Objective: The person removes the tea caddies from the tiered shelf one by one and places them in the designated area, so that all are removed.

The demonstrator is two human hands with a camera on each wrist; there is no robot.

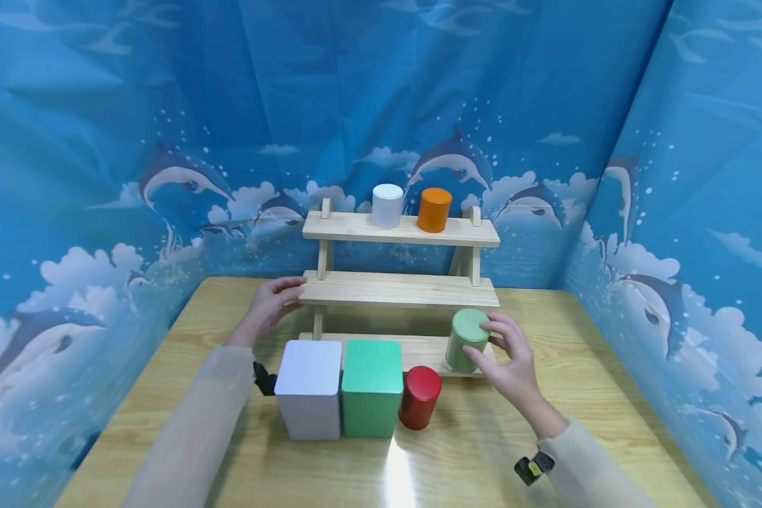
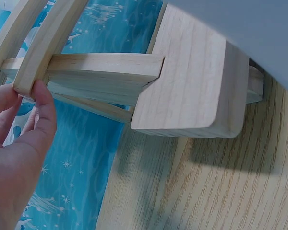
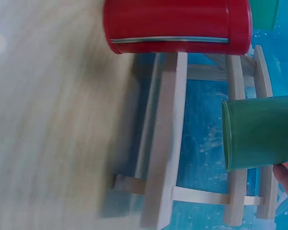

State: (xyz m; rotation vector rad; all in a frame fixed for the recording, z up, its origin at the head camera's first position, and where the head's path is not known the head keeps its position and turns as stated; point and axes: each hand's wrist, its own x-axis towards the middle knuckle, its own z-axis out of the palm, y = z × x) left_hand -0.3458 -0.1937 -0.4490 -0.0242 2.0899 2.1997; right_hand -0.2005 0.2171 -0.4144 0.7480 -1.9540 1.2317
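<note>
My right hand [image 1: 514, 356] grips a light green can [image 1: 460, 347] by its side, thumb in front and fingers behind. In the right wrist view, the green can [image 3: 261, 134] hangs over the lowest board, with a gap under its base. My left hand [image 1: 268, 310] pinches the left end of the middle board of a three-tier wooden shelf [image 1: 400, 288]; thumb and fingers meet at the board's corner [image 2: 31, 79] in the left wrist view. On the top board stand a white can [image 1: 387, 207] and an orange can [image 1: 434, 210].
In front of the shelf, on the wooden table [image 1: 476, 458], stand a white box [image 1: 309, 395], a green box [image 1: 372, 391] and a red can [image 1: 420, 398] in a row. A blue dolphin-print curtain [image 1: 260, 106] surrounds the table at the back and sides.
</note>
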